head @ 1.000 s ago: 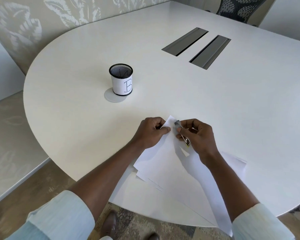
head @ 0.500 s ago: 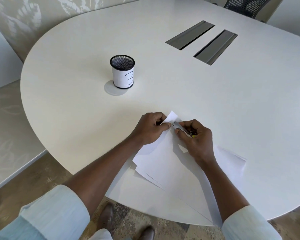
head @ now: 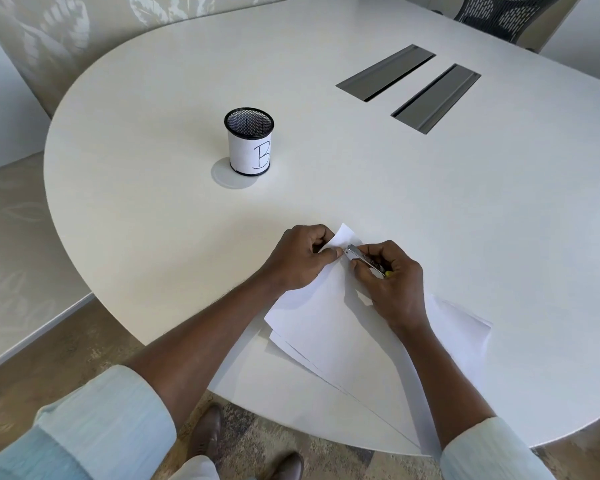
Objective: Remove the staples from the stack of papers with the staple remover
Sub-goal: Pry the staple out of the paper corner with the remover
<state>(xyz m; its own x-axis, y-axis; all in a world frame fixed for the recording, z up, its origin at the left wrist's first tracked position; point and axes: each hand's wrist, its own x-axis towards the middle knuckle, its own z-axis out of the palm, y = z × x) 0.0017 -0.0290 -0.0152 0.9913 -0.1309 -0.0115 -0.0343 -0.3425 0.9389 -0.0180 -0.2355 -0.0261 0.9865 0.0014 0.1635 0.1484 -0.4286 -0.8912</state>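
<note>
A stack of white papers (head: 329,327) lies fanned out at the near edge of the white table (head: 499,209). My left hand (head: 300,256) pinches the far corner of the top sheets between thumb and curled fingers. My right hand (head: 392,282) grips a slim metal staple remover (head: 362,259) with a yellow spot at its rear end. The tool's tip lies against the paper corner, right beside my left thumb. I cannot see a staple; fingers and tool cover that spot.
A black mesh pen cup (head: 249,142) with a white label marked "B" stands farther back to the left. Two grey cable slots (head: 409,86) are set in the table at the back right. A mesh office chair (head: 503,15) stands beyond the far edge.
My right hand has lowered the staple remover and brought its tip forward to the paper corner at my left thumb. My left hand keeps its pinch on the corner.
</note>
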